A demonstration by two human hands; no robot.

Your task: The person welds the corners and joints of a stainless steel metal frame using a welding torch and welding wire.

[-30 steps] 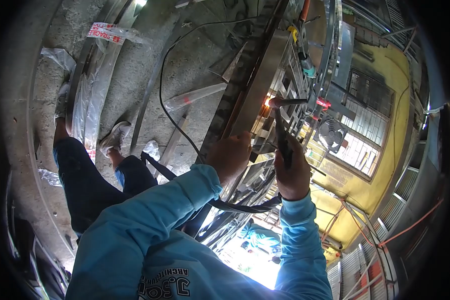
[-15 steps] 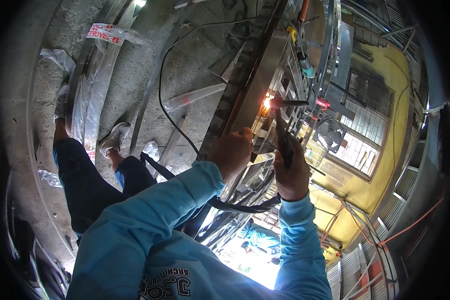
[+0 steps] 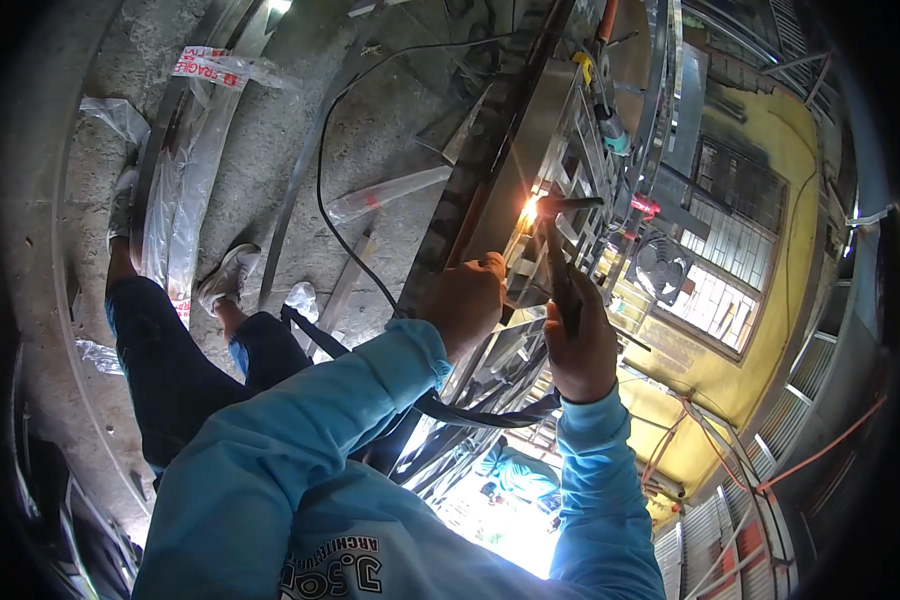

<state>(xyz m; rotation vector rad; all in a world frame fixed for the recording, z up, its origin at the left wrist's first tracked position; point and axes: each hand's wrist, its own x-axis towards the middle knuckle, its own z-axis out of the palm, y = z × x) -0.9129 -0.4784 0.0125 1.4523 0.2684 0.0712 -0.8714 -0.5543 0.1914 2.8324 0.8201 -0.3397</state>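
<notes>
A TIG welding torch (image 3: pixel 557 262) rises from my right hand (image 3: pixel 582 345), whose fingers are wrapped round its handle. At the torch head a bright orange-white glow (image 3: pixel 530 208) lights the edge of a metal beam (image 3: pixel 532 135). My left hand (image 3: pixel 465 305) is closed beside the beam, below the glow; whatever its fingers hold is hidden. A black sleeved cable (image 3: pixel 490 413) hangs from near my right wrist and passes behind my left forearm.
Plastic-wrapped metal lengths (image 3: pixel 175 200) lie on the concrete floor (image 3: pixel 260 170). A teal power tool (image 3: pixel 613 135) rests beyond the beam. A fan (image 3: pixel 662 268) stands near the yellow wall (image 3: pixel 785 200). Another person in blue (image 3: pixel 525 480) is farther off.
The torch head has shifted slightly left with my right hand, and the glow has moved a little with it. My left hand stays almost still.
</notes>
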